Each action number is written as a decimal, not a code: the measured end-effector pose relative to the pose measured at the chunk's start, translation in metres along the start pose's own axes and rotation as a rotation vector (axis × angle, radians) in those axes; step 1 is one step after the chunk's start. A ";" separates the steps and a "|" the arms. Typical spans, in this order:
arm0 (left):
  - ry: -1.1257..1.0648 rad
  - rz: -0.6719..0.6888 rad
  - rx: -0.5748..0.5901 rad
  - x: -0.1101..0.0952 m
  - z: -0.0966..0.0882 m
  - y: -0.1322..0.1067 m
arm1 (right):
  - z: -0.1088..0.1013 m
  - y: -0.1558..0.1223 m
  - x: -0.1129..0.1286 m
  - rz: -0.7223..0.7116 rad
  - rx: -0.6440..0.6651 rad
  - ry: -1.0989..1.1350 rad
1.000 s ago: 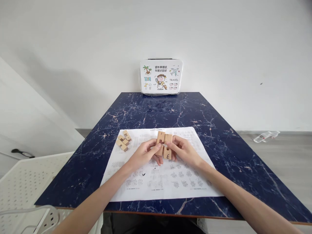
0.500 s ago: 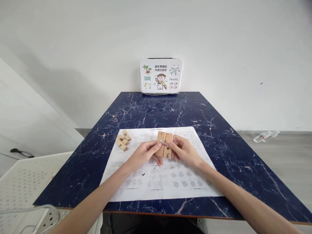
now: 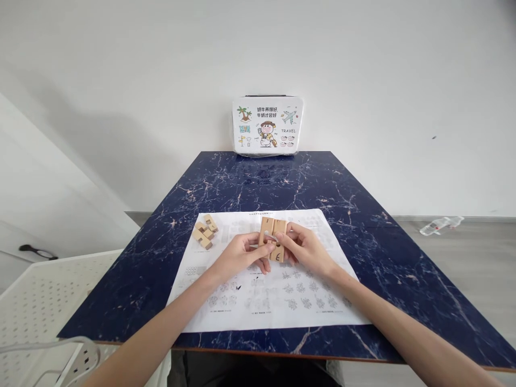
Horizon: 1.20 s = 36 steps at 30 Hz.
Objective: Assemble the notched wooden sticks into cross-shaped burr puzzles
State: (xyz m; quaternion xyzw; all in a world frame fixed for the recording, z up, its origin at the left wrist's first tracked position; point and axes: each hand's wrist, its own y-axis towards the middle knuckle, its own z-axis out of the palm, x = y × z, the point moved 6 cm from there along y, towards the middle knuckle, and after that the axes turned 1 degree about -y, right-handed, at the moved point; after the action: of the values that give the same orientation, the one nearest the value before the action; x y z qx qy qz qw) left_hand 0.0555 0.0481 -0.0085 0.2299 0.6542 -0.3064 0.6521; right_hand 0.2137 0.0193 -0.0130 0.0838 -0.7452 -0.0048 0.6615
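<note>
Between my hands, just over the printed sheet (image 3: 226, 320), I hold notched wooden puzzle blocks (image 3: 278, 228) side by side, with dark marks drawn on their faces. My left hand (image 3: 248, 251) grips them from the left, its thumb lying across the lower front. From the right, my right hand (image 3: 300, 244) is closed on them, thumb near the gap in the middle. Fingers hide parts of the blocks' sides and back. Several loose notched wooden pieces (image 3: 205, 232) lie in a small heap at the sheet's upper left corner.
The dark blue marbled table (image 3: 266, 188) carries the sheet. A white printed case (image 3: 266, 126) stands against the wall at the far end. Left of the table is a white perforated surface (image 3: 36, 301) with a cable. A clear plastic bottle (image 3: 441, 226) lies on the floor at right.
My left thumb has slid down and right across the front of the blocks. My right thumb has shifted slightly upward. The loose pieces have stayed put.
</note>
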 end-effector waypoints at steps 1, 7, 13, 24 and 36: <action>0.004 0.000 -0.010 0.000 0.000 0.000 | 0.001 0.000 0.001 -0.004 0.008 -0.004; 0.022 0.010 -0.060 -0.002 -0.002 -0.001 | -0.003 0.000 0.002 0.000 -0.013 -0.017; -0.025 0.099 -0.293 -0.009 -0.019 -0.001 | -0.009 0.000 0.007 -0.066 -0.012 -0.146; -0.074 0.144 -0.382 -0.009 -0.027 -0.003 | 0.011 -0.011 0.017 -0.405 0.189 -0.636; -0.119 0.106 -0.330 -0.005 -0.025 -0.001 | -0.003 0.001 0.001 -0.356 0.036 -0.760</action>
State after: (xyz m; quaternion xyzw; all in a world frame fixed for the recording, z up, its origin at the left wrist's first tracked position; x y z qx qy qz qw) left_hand 0.0374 0.0655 -0.0042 0.1351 0.6429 -0.1731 0.7338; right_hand 0.2166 0.0207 -0.0111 0.2151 -0.9102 -0.1366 0.3266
